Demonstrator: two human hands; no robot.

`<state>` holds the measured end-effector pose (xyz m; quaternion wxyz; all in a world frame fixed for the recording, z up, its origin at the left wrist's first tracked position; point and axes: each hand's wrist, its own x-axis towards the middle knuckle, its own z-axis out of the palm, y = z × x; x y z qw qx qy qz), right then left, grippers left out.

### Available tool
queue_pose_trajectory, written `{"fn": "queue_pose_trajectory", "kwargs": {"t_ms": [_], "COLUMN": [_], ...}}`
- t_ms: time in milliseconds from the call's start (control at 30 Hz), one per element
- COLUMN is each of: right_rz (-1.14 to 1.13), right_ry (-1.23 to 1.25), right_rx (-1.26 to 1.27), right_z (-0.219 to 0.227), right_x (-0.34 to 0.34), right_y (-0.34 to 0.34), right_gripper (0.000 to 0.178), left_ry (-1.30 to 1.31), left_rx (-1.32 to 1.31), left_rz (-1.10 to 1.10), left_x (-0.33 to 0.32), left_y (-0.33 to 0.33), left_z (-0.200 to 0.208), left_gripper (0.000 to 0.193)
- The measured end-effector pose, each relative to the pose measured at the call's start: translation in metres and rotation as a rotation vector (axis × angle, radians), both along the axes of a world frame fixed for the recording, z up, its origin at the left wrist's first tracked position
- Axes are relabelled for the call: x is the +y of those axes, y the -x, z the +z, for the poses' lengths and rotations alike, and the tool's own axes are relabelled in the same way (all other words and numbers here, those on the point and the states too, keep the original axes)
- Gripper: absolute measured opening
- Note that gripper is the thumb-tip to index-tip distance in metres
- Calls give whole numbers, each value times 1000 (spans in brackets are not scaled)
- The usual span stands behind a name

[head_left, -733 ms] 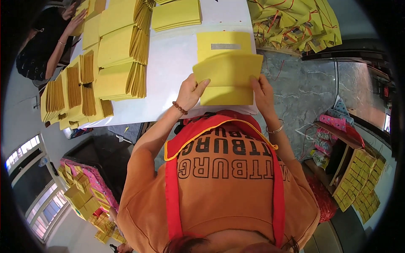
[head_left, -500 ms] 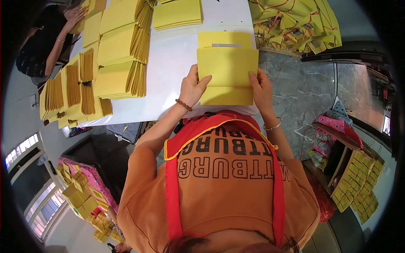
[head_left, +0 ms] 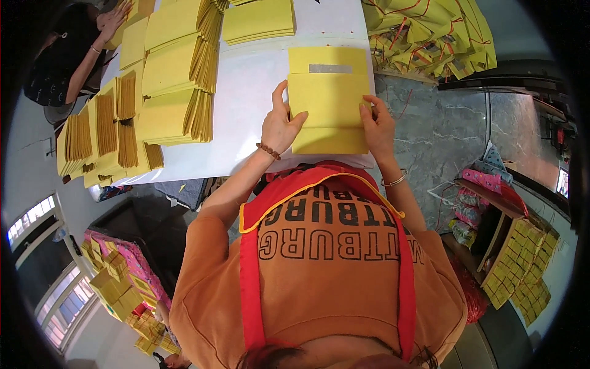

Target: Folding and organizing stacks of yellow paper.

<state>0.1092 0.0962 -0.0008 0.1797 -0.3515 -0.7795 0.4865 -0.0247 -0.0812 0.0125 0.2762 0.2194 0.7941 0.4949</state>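
A yellow folded paper sheet (head_left: 329, 98) lies on a longer yellow paper piece (head_left: 330, 141), which shows above and below it. A grey strip (head_left: 330, 69) runs across the upper part. My left hand (head_left: 284, 120) is at the left edge, index finger stretched out beside the paper and thumb resting on it. At the right edge, my right hand (head_left: 378, 126) has its thumb and fingertips closed on the folded sheet's margin. Whether the fingers also reach underneath is hidden.
Stacks of folded yellow paper (head_left: 175, 67) cover the left of the white table (head_left: 246, 92). A smaller stack (head_left: 258, 23) lies farther back. Yellow pieces with red cords (head_left: 430, 37) are heaped at the back right. Another person's hand (head_left: 110, 23) works at the far left.
The folded sheet has gone down onto the piece below, its sides now nearly in line with it. My left fingers have come away from its edge; my right fingers have moved slightly inward.
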Motion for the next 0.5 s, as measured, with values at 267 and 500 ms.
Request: {"fn": "queue_pose_trajectory", "kwargs": {"t_ms": [267,500], "right_rz": [-61,-65], "right_ry": [75,33], "right_rx": [99,102], "right_z": [-4,-11], "right_x": [-5,-6], "right_y": [2,4], "right_gripper": [32,32], "left_ry": [-36,6], "left_rx": [39,89], "left_rz": [1,8], "left_x": [1,1], "left_y": [3,4], "left_z": [-8,-12], "left_gripper": [73,71]}}
